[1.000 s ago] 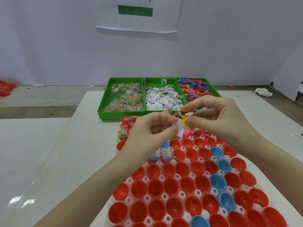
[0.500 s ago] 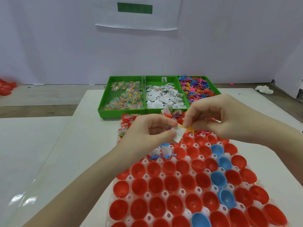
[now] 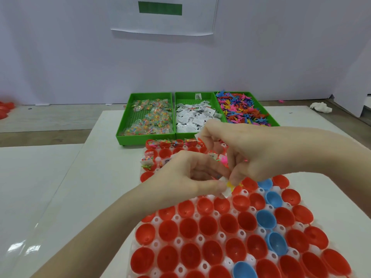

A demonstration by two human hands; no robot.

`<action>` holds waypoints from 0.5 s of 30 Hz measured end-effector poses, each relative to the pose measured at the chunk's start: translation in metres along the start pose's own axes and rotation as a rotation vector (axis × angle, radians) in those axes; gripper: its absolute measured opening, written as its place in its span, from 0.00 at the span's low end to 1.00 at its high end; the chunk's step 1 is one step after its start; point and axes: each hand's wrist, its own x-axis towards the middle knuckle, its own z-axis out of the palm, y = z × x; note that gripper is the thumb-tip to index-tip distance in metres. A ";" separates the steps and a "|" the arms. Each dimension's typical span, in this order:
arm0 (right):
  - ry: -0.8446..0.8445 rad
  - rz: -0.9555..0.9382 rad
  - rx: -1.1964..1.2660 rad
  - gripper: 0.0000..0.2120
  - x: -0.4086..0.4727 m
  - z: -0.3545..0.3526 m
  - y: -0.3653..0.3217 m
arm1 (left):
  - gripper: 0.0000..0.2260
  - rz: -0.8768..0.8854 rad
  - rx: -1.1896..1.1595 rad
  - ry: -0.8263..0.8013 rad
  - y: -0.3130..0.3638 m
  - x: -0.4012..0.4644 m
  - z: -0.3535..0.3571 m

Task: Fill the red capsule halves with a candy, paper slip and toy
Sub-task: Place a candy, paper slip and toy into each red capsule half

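Here both hands (image 3: 224, 169) pinch a paper slip (image 3: 225, 192) and yellow toy (image 3: 230, 185) above red capsule halves (image 3: 208, 225).

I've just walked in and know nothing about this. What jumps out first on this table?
A white tray packed with red capsule halves, plus a few blue ones, fills the near side. Above it the left hand and right hand meet, pinching a paper slip and a small yellow toy. Behind sit three green bins of candy, slips and colourful toys.
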 end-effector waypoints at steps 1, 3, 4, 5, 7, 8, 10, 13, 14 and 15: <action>-0.019 0.006 -0.056 0.25 0.001 -0.001 0.001 | 0.08 0.006 -0.030 0.040 -0.001 0.001 0.000; 0.042 -0.012 0.088 0.27 -0.001 0.004 0.004 | 0.06 0.015 -0.106 0.119 -0.002 0.002 0.001; 0.129 -0.014 0.208 0.27 -0.002 0.007 0.006 | 0.05 0.025 -0.129 0.155 -0.002 0.002 0.001; 0.221 -0.007 0.296 0.26 -0.004 0.009 0.010 | 0.04 0.039 -0.138 0.193 -0.002 0.003 0.001; 0.402 0.027 0.396 0.20 -0.007 0.017 0.016 | 0.05 0.059 -0.156 0.279 -0.004 0.005 0.001; 0.463 0.059 0.443 0.19 -0.006 0.022 0.018 | 0.07 0.060 -0.173 0.324 -0.005 0.007 0.001; 0.470 0.100 0.512 0.17 -0.006 0.035 0.024 | 0.09 0.059 -0.171 0.398 -0.008 0.010 0.001; 0.439 0.098 0.600 0.07 -0.007 0.046 0.031 | 0.11 0.107 -0.048 0.422 -0.015 0.014 0.003; 0.436 0.104 0.631 0.05 -0.007 0.049 0.036 | 0.12 0.123 -0.007 0.417 -0.018 0.015 0.004; 0.425 0.127 0.658 0.06 -0.008 0.051 0.039 | 0.12 0.133 0.042 0.412 -0.022 0.015 0.006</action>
